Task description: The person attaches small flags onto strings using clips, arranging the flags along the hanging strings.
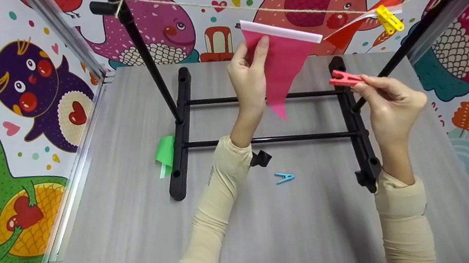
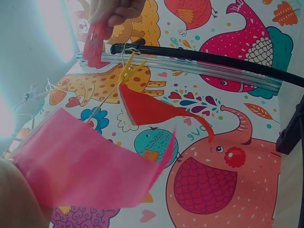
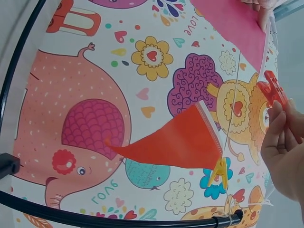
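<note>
My left hand (image 1: 250, 75) pinches a pink pennant (image 1: 286, 63) near the white band along its top edge, and the tip hangs down. The string (image 1: 221, 6) runs behind that band, between two black posts. In my right hand (image 1: 392, 102) a red clothespin (image 1: 346, 79) is held by its handle end, its nose pointing left, below and right of the pennant. An orange-red pennant (image 3: 180, 142) hangs on the string near the right post, with a yellow clothespin (image 1: 389, 20) on its corner. The left wrist view shows the pink pennant (image 2: 90, 161) spread in front of the left hand.
A black frame (image 1: 182, 154) with two crossbars stands on the grey table (image 1: 131, 229). A blue clothespin (image 1: 284, 177) lies in front of it, near a black clamp-like piece (image 1: 261, 158). The curled green pennant (image 1: 165, 155) lies beside the frame's left foot. Cartoon-printed walls surround the table.
</note>
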The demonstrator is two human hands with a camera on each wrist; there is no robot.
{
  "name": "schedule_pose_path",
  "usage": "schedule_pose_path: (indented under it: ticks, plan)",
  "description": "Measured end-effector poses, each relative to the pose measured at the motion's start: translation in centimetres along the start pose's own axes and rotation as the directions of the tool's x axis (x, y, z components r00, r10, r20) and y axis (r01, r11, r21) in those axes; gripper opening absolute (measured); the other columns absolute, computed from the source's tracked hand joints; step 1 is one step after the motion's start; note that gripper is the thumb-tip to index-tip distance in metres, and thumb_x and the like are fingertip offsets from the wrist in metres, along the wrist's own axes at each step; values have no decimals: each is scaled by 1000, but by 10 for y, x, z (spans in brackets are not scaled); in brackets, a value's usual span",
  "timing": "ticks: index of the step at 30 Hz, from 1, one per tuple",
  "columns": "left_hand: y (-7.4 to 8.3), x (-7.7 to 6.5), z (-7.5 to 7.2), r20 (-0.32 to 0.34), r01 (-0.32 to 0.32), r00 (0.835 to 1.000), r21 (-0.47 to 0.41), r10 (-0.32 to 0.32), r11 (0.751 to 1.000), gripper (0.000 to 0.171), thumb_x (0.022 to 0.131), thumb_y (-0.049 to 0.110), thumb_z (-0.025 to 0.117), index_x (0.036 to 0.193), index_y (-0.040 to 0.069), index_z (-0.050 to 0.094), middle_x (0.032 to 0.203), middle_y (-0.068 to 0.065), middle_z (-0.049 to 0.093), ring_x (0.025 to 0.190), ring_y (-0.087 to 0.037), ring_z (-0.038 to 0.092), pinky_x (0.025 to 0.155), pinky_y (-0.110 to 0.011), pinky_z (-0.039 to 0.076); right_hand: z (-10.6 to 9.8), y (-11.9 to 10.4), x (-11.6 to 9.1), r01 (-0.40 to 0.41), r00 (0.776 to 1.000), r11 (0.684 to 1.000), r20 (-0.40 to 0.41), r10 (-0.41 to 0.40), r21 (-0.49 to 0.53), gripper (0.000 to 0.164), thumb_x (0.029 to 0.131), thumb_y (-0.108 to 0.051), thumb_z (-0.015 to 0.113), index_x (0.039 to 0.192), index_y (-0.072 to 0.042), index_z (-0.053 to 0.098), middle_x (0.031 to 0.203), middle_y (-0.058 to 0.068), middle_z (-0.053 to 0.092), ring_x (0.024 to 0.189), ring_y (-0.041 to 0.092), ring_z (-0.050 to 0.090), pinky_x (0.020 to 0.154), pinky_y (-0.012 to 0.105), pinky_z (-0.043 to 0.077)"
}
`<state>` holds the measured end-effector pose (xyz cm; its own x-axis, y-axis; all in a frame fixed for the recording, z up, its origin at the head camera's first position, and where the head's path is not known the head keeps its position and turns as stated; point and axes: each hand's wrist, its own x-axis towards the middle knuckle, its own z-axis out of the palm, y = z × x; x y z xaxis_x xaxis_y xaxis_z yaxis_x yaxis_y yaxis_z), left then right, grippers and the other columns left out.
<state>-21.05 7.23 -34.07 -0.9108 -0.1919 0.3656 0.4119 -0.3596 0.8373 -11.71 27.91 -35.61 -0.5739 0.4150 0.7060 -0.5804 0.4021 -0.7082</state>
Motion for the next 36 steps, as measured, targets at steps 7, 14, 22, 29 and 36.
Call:
schedule_pose_path:
  ticks: [7,14,22,29,36]
  plan:
    - [-4,2,12,-9,17,1000,-33,-17,999,19,100,4,67,114,-9,66,96,-14,71,86,-22,68,77,-35,60,5,-7,17,-8,1000,1000,-13,8,0,12,82,16,79,93,14,76,85,12,78,67,10,69,70,19,55]
    - [-6,4,18,-18,14,1000,-46,-15,999,17,99,3,68,111,-10,66,98,-14,67,87,-17,64,78,-29,56,7,-7,25,-20,1000,1000,-18,20,-3,10,83,13,80,92,14,77,84,13,77,65,11,68,69,18,55]
    - [-9,6,21,-30,-6,1000,-25,6,1000,13,97,1,69,103,-10,66,95,-11,62,82,-12,58,73,-23,50,11,-9,39,-41,999,999,-21,41,7,9,86,11,78,94,12,77,85,14,77,71,13,72,75,21,57]
    - [-10,7,27,-38,12,999,-16,-12,1000,16,98,3,70,108,-9,67,92,-7,63,80,-10,53,70,-22,45,21,-13,62,34,999,999,-1,-34,7,9,85,12,79,93,13,76,86,14,77,67,12,66,70,17,52]
    - [-11,7,30,-44,52,998,-22,-53,998,19,99,5,69,112,-8,67,92,-5,62,80,-10,52,70,-21,43,24,-13,74,61,998,998,8,-61,-8,10,84,11,80,94,13,76,90,14,78,66,10,65,70,18,52]
